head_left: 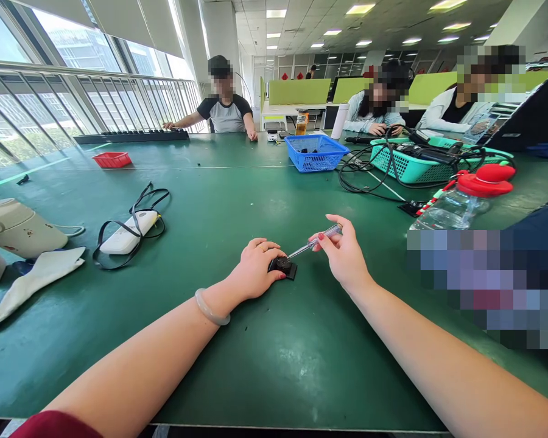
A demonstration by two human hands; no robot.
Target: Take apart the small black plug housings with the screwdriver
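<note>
A small black part with a round raised top [284,264] lies on the green table [296,365] in front of me. My left hand [259,267] grips it from the left, thumb on the near side and fingers over the far side. In my right hand [344,249] is a screwdriver [317,241] with a clear handle, pinched between thumb and fingers. Its shaft slants down to the left, and the tip meets the top of the black part. Whether the tip sits in a screw is too small to tell.
To the left lie a white device with a black strap [130,233] and a beige pot [25,228]. Farther back are a red tray [112,160], a blue basket [317,159] and a teal basket with cables [408,163]. A red-lidded bottle [461,198] is at right. Several people sit around the table.
</note>
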